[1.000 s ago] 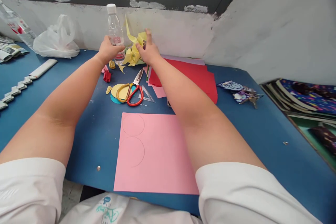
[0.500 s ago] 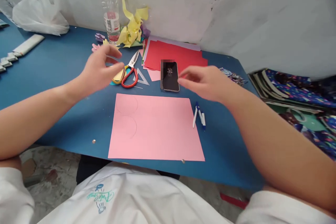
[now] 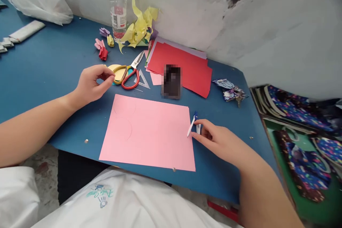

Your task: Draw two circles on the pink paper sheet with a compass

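Note:
A pink paper sheet (image 3: 155,135) with faint pencilled arcs at its left lies before me. At its right edge is a blue-and-white drawing compass (image 3: 191,125). My right hand (image 3: 213,137) is at the compass, its thumb and forefinger apart on either side of it; no firm grip shows. My left hand (image 3: 94,83) hovers loosely curled, fingertips close together beside the yellow handle of the scissors (image 3: 130,78), with nothing visible in it. A clear set square (image 3: 143,80) lies next to the scissors, near round yellow paper (image 3: 117,71).
Behind the sheet lie a blurred phone (image 3: 171,83) and red paper (image 3: 179,60). A bottle (image 3: 118,16), crumpled yellow paper (image 3: 141,25), small folded papers (image 3: 101,50) and a plastic bag (image 3: 41,0) stand farther back. Keys (image 3: 235,94) lie at right.
My right hand has moved from beside the phone down to the compass. My left hand has dropped slightly and its fingers have drawn closer together. The view has shifted.

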The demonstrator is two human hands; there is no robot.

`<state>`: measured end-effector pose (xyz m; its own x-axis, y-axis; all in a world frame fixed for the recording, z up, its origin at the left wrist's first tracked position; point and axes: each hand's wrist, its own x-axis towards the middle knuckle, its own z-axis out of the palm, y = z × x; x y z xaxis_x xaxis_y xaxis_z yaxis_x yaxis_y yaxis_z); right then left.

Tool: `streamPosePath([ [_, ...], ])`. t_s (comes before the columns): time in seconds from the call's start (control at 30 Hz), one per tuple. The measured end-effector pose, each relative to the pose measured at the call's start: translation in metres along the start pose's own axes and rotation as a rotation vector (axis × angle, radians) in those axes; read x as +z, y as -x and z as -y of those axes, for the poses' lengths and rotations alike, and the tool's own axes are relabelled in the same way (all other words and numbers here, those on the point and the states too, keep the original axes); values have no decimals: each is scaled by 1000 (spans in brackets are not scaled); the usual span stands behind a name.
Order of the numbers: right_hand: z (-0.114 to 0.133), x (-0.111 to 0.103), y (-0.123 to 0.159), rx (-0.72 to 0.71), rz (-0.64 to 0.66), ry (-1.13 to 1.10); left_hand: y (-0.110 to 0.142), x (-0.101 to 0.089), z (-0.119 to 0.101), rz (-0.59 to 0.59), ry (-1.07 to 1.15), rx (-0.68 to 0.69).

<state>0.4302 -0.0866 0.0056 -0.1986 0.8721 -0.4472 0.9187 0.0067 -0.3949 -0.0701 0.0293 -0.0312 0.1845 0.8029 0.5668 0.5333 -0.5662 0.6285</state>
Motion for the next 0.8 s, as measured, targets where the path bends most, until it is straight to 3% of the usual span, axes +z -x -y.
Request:
streamPosePath([
  [0.47,-9,6,-13,-58,-95,83,-3,0,-8,185,-52,-92],
  [0.57,17,20,-3,-110,-258,170,-6,-2,-13,341,-109,-26],
  [0.63,49,35,-1,-237,-353,119,-6,-5,-18,460,-189,7],
  [0.7,81,50,-11,-409,-401,17,-4,-8,-24,549,-279,-8],
  [0.8,102,62,-44,-592,-652,-71,2,-11,-31,679,-380,-31],
])
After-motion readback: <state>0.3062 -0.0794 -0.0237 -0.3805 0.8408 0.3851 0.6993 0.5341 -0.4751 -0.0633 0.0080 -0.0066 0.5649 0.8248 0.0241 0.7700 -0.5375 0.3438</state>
